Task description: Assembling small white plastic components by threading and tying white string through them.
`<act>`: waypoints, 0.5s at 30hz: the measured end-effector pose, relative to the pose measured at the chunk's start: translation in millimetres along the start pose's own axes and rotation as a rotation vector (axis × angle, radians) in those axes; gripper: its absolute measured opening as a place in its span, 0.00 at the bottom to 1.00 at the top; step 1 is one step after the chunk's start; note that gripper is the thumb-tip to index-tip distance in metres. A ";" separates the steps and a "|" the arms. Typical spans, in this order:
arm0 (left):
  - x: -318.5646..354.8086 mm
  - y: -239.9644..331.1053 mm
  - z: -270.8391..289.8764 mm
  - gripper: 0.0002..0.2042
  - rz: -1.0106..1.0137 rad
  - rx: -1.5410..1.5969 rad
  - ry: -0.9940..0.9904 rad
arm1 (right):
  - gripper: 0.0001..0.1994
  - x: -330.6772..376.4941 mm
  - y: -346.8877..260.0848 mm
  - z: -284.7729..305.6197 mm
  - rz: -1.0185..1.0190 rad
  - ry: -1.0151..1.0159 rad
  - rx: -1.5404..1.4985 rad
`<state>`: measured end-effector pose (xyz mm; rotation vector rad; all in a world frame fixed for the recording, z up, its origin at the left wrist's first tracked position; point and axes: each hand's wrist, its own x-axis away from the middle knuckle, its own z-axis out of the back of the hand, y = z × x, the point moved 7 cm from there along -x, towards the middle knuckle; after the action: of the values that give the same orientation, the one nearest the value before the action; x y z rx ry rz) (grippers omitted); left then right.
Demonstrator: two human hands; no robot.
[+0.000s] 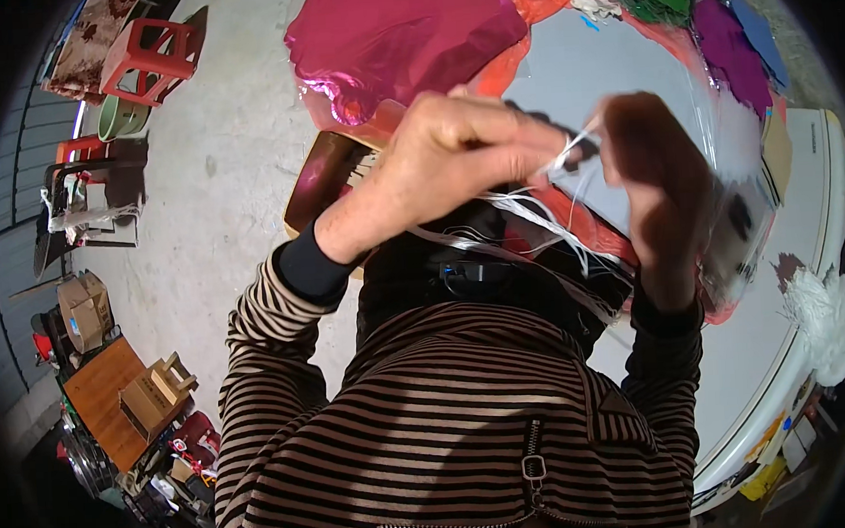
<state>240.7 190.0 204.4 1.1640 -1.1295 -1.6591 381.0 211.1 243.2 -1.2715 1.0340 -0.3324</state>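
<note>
My left hand [464,152] is closed in a pinch on white string [562,158], held above my lap. From these fingertips the string runs up to my right hand [655,175], which is in shadow and smeared by motion. Its curled fingers seem to grip the string's other part, though their exact hold is blurred. Something dark and blurred shows between the two hands; I cannot make out its kind. Below them, a loose bundle of white strings [534,210] trails across my lap and the red plastic beneath.
Magenta sheeting [406,40] lies ahead. Beyond my hands is a pale grey panel [589,69] with red plastic around it. Green and purple pieces [732,52] lie far right, near a white string bundle [822,324]. A red stool [149,58] and cardboard boxes [86,310] stand left.
</note>
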 end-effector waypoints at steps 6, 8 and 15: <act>-7.1 -7.8 3.6 0.08 -0.095 -0.020 0.193 | 0.06 17.8 40.8 -6.6 -0.307 -0.125 0.290; -12.7 -15.7 5.7 0.09 -0.024 -0.163 0.191 | 0.06 13.1 30.7 -4.8 -0.242 -0.210 0.350; -11.2 -16.1 -10.1 0.09 0.173 0.330 0.147 | 0.09 35.0 75.6 18.6 -0.510 -0.033 0.168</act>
<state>251.5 202.7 190.0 1.3272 -1.4012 -1.2659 390.1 221.8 159.0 -1.3698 0.6255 -0.7681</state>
